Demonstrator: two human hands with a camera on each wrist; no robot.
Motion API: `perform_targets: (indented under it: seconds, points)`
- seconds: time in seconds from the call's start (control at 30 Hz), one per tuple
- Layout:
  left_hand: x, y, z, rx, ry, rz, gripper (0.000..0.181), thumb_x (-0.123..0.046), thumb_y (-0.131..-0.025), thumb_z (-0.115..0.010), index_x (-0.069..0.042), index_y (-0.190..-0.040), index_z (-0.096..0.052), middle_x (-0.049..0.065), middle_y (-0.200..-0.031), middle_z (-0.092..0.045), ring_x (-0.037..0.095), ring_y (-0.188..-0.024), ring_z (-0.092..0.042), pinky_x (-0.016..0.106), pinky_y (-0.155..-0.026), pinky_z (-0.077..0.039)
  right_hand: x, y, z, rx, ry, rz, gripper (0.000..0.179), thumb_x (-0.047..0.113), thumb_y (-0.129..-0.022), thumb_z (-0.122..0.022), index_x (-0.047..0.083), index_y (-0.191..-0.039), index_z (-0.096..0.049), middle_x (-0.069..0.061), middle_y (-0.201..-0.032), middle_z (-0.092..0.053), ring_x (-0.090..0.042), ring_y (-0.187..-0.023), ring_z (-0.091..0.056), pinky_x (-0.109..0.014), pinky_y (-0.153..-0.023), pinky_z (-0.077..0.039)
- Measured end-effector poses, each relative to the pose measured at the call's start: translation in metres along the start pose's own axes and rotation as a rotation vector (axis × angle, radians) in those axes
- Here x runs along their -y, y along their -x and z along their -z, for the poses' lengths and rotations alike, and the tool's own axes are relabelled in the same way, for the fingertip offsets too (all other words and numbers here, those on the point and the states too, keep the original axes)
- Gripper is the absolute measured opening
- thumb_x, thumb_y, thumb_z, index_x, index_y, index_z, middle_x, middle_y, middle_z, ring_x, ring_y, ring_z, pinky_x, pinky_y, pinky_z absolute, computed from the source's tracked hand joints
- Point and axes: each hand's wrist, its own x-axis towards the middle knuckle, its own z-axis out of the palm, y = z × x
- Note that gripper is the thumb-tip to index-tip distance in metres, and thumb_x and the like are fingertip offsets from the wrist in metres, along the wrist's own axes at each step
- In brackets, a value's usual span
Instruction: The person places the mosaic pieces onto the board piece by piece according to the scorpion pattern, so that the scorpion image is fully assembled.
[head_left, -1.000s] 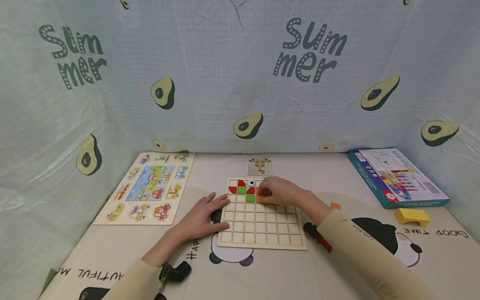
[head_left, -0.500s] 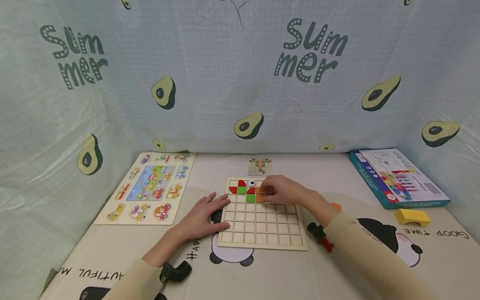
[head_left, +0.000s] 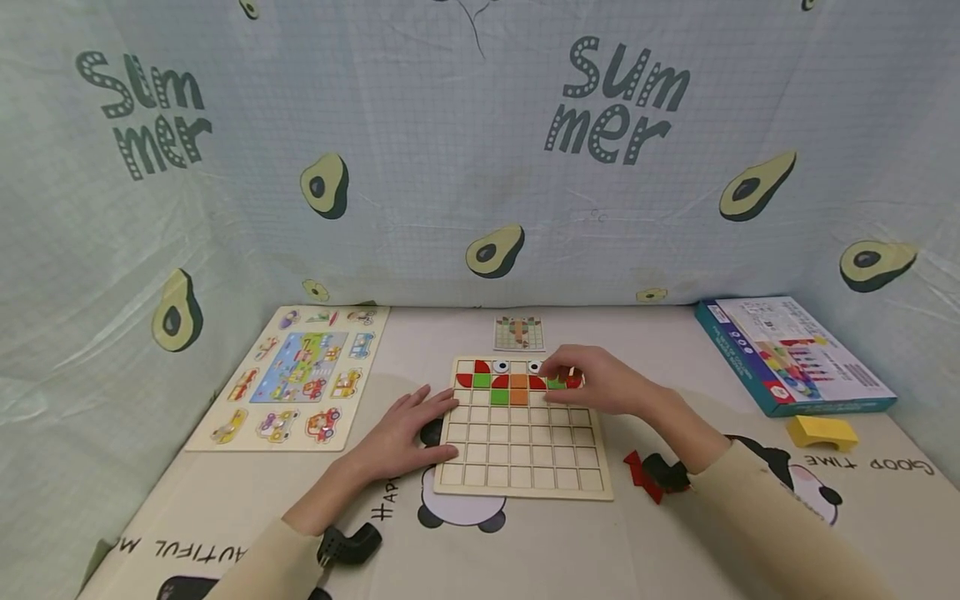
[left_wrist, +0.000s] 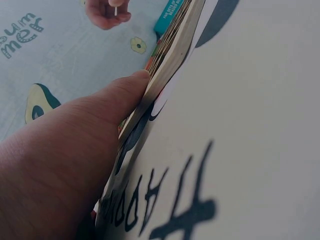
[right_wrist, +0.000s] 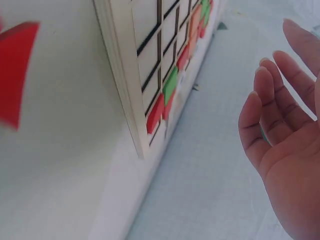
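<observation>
In the head view my left hand [head_left: 407, 433] rests at the left edge of the wooden grid board [head_left: 521, 454], thumb and fingertips on its rim. The thumb [left_wrist: 117, 100] touches that edge in the left wrist view. Over the board's far right part hovers my right hand [head_left: 592, 379]; its fingers are loosely bent, with no piece visible in the right wrist view [right_wrist: 285, 120]. Red, green and orange tiles sit in the far rows, among them an orange tile [head_left: 519, 397], a green tile [head_left: 499, 397] and a round eye tile [head_left: 501, 367]. The hand partly covers tiles at the right.
Behind the board lies a small pattern card [head_left: 518, 334]. Red pieces [head_left: 643, 477] lie right of the board. A vehicle peg puzzle [head_left: 288, 379] is at the left. A boxed set [head_left: 795, 354] and a yellow arch block [head_left: 822, 433] lie at the right.
My right hand has moved right and away from the orange tiles, which now show uncovered, as does a second eye tile. My left hand has stayed in place.
</observation>
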Motion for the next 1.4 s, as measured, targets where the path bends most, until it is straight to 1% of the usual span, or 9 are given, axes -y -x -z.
perform_targets:
  seconds: [0.13,0.33,0.5,0.6,0.77,0.87,1.1,1.23,1.4]
  points:
    - [0.000,0.000,0.001,0.001,0.002,0.005,0.072,-0.050,-0.091,-0.071,-0.014,-0.150,-0.051,0.005,-0.159,-0.039,0.038,-0.151,-0.018,0.058,-0.119,-0.013,0.001,0.013,0.008,-0.014,0.010,-0.029,0.031,0.020,-0.090,-0.079,0.006,-0.116,-0.069,-0.005,-0.103,-0.067,-0.025,-0.091,-0.060,-0.044,-0.079,-0.055]
    - [-0.001,0.000,0.001,0.004,0.002,0.008,0.072,-0.050,-0.091,-0.070,-0.014,-0.150,-0.051,0.005,-0.159,-0.038,0.038,-0.151,-0.018,0.058,-0.119,-0.013,-0.009,0.037,0.014,-0.020,0.027,-0.074,0.030,0.022,-0.090,-0.079,0.009,-0.115,-0.069,-0.002,-0.104,-0.067,-0.015,-0.091,-0.057,-0.032,-0.080,-0.054]
    - [-0.001,0.000,0.002,0.003,0.002,0.008,0.072,-0.050,-0.091,-0.071,-0.014,-0.150,-0.051,0.006,-0.159,-0.039,0.038,-0.151,-0.018,0.058,-0.119,-0.014,-0.019,0.058,0.018,-0.043,0.033,-0.087,0.032,0.023,-0.090,-0.079,0.007,-0.116,-0.070,0.003,-0.103,-0.066,-0.014,-0.090,-0.058,-0.031,-0.079,-0.054]
    - [-0.001,0.000,0.002,-0.002,-0.002,0.006,0.072,-0.050,-0.091,-0.071,-0.014,-0.150,-0.051,0.005,-0.159,-0.039,0.038,-0.151,-0.018,0.058,-0.119,-0.014,-0.026,0.069,0.020,-0.069,0.036,-0.096,0.032,0.022,-0.090,-0.079,0.007,-0.116,-0.070,0.001,-0.103,-0.067,-0.015,-0.091,-0.058,-0.029,-0.079,-0.054]
    - [0.000,0.000,0.001,0.003,0.005,0.002,0.072,-0.051,-0.091,-0.070,-0.014,-0.150,-0.051,0.005,-0.160,-0.038,0.038,-0.151,-0.018,0.058,-0.119,-0.013,-0.037,0.089,0.023,-0.097,0.024,-0.167,0.032,0.022,-0.090,-0.079,0.007,-0.118,-0.070,-0.001,-0.105,-0.068,-0.014,-0.092,-0.059,-0.027,-0.080,-0.054]
    - [0.001,0.000,0.001,0.004,0.005,-0.001,0.072,-0.051,-0.091,-0.070,-0.014,-0.150,-0.051,0.005,-0.160,-0.038,0.038,-0.151,-0.018,0.058,-0.119,-0.014,-0.043,0.101,0.024,-0.098,0.010,-0.189,0.032,0.022,-0.091,-0.078,0.007,-0.118,-0.069,-0.001,-0.105,-0.067,-0.015,-0.091,-0.059,-0.027,-0.079,-0.054]
    - [0.002,0.000,0.000,-0.001,0.008,-0.006,0.072,-0.051,-0.091,-0.070,-0.014,-0.150,-0.051,0.005,-0.159,-0.039,0.038,-0.151,-0.018,0.059,-0.119,-0.014,-0.054,0.123,0.031,-0.103,0.048,-0.177,0.029,0.021,-0.090,-0.079,0.008,-0.115,-0.070,0.005,-0.100,-0.066,-0.012,-0.088,-0.059,-0.025,-0.077,-0.054]
    - [0.002,0.000,0.000,0.001,0.008,-0.006,0.072,-0.050,-0.091,-0.070,-0.014,-0.150,-0.051,0.005,-0.159,-0.039,0.038,-0.151,-0.018,0.059,-0.119,-0.014,-0.059,0.132,0.035,-0.087,0.063,-0.193,0.029,0.022,-0.090,-0.079,0.009,-0.115,-0.070,0.008,-0.099,-0.064,-0.011,-0.088,-0.058,-0.024,-0.075,-0.054]
    - [0.001,0.000,0.001,-0.001,0.007,-0.005,0.072,-0.050,-0.091,-0.070,-0.013,-0.150,-0.051,0.005,-0.159,-0.039,0.038,-0.151,-0.018,0.059,-0.119,-0.014,-0.063,0.141,0.039,-0.073,0.058,-0.227,0.032,0.021,-0.089,-0.079,0.009,-0.117,-0.069,0.006,-0.101,-0.065,-0.010,-0.088,-0.057,-0.023,-0.073,-0.054]
